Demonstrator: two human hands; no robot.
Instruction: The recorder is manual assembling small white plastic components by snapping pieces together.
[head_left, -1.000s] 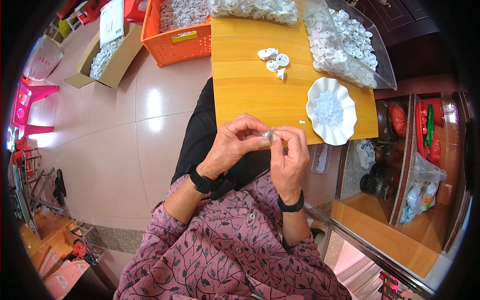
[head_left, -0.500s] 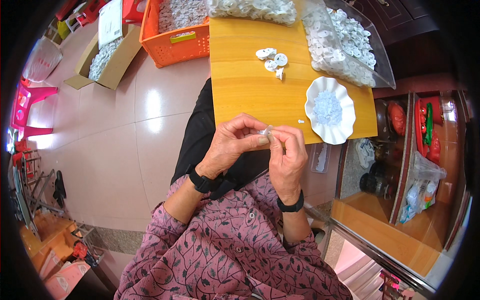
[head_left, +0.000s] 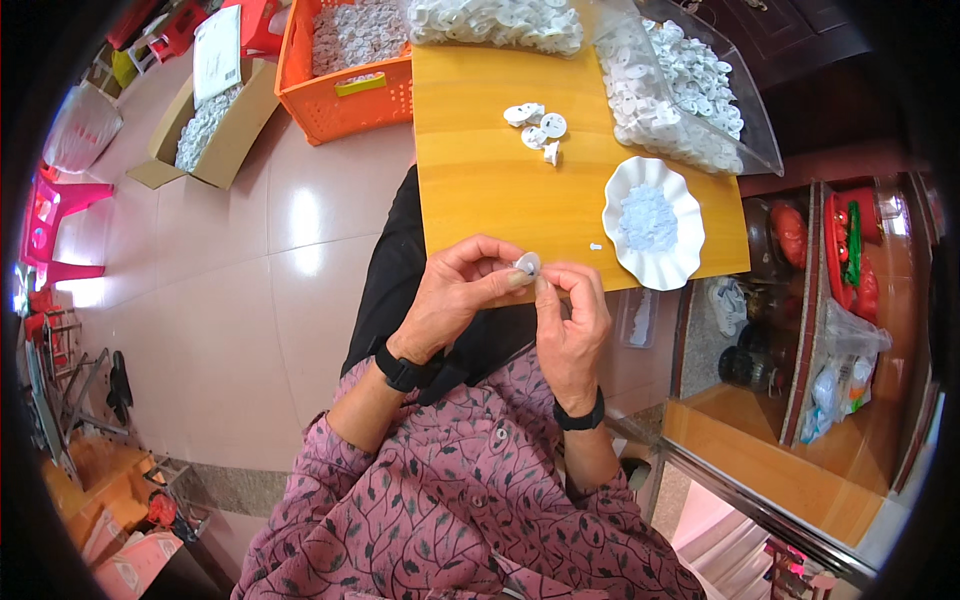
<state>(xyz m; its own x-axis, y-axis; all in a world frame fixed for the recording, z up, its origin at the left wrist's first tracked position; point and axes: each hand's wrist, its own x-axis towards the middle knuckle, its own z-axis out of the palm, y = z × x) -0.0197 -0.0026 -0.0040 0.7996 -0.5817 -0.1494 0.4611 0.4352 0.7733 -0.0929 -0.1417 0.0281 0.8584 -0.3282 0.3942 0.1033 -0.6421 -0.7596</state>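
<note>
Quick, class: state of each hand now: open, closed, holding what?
Left hand: closed, pinching a white disc.
Right hand: closed nearby; whether it holds anything cannot be told.

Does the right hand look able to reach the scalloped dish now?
Probably yes: the white dish stands near the right hand, and only a tiny white piece lies near the way, too low to block it.

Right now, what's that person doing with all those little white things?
The person's left hand is pinching a small round white piece, with the right hand close beside it; whether that one touches it is hard to tell. On the wooden table, a few white pieces lie loose, and a wavy white dish holds a pile of tiny pale bits.
</note>
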